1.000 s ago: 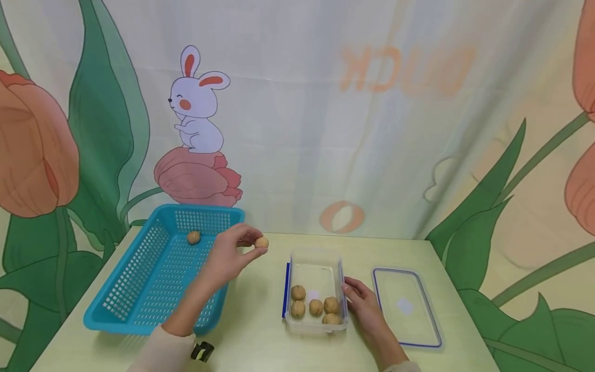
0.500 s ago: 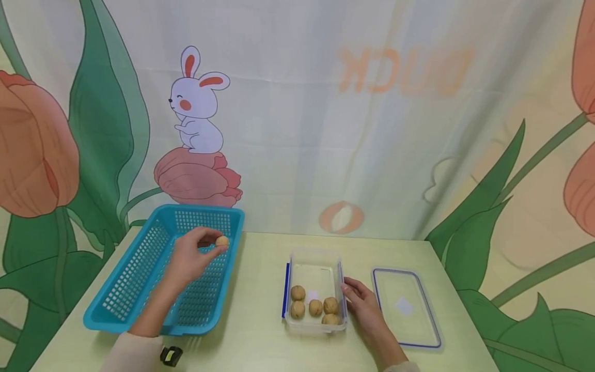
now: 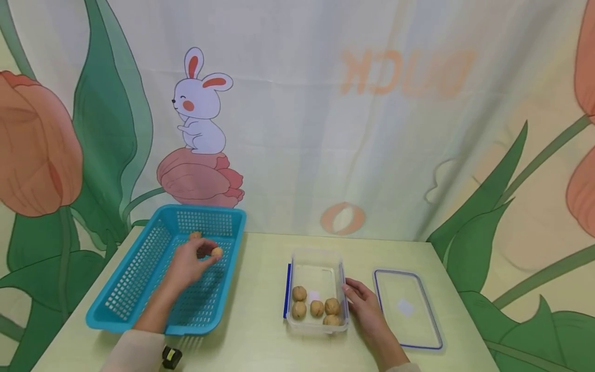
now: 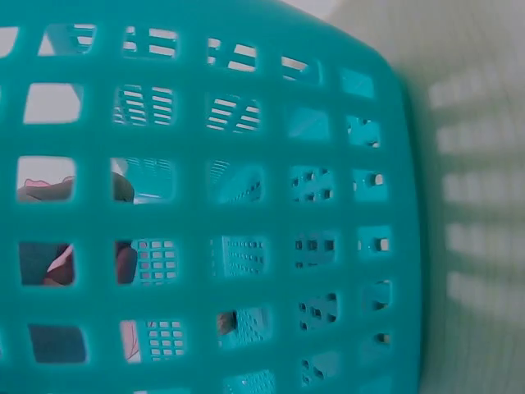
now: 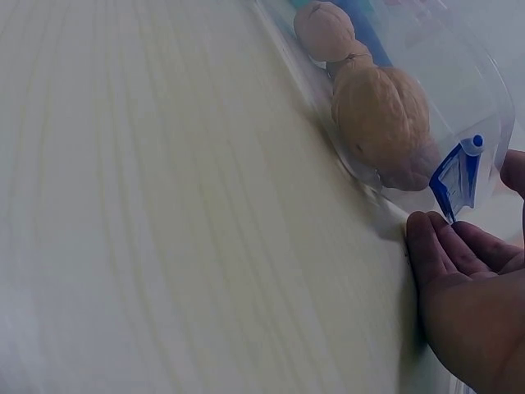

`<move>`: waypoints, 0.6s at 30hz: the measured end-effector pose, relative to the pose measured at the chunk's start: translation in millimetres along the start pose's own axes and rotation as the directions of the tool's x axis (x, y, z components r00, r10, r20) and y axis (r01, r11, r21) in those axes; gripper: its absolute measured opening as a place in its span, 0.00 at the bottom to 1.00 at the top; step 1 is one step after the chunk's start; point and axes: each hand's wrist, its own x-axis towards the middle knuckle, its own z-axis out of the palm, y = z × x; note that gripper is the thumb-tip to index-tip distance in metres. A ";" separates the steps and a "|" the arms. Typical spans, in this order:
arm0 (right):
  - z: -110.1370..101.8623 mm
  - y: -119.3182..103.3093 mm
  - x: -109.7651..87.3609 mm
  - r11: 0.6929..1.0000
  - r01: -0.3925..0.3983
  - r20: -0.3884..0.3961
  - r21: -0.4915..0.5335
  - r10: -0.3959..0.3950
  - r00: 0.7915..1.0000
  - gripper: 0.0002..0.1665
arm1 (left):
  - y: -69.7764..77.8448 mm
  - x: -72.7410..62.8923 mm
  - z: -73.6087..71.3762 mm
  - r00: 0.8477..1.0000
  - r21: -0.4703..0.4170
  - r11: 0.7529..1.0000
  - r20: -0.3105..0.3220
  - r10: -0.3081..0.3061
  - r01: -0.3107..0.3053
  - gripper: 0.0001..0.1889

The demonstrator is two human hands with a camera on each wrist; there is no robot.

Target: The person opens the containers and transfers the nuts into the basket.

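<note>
In the head view my left hand [image 3: 188, 263] is over the blue plastic basket [image 3: 95, 315], pinching a pale walnut [image 3: 217, 252] between thumb and fingertips. Another walnut [image 3: 195, 235] lies at the basket's far end, partly covered by this hand. My right hand [image 3: 369, 307] rests against the right side of a clear food container [image 3: 318, 327], its thumb at the rim. The right wrist view shows its fingers fairly straight by the blue-edged side flap [image 5: 459, 176]. Several walnuts [image 3: 317, 308] sit in the container's near half.
The container's clear lid [image 3: 429, 315], with a blue seal, lies on the pale table [image 3: 260, 289] to the right. A curtain [image 3: 297, 129] printed with tulips and a rabbit hangs behind. The basket's slotted wall [image 4: 271, 197] fills most of the left wrist view.
My left hand has moved left with the pale walnut, from between basket and container to over the basket, then slightly lower. The right hand and container have stayed put.
</note>
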 end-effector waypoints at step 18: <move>-1.0 -0.1 0.7 1.000 -0.016 0.001 -0.009 0.016 1.000 0.33 | -2.8 3.7 3.7 0.996 0.017 0.996 0.032 -0.084 0.083 0.19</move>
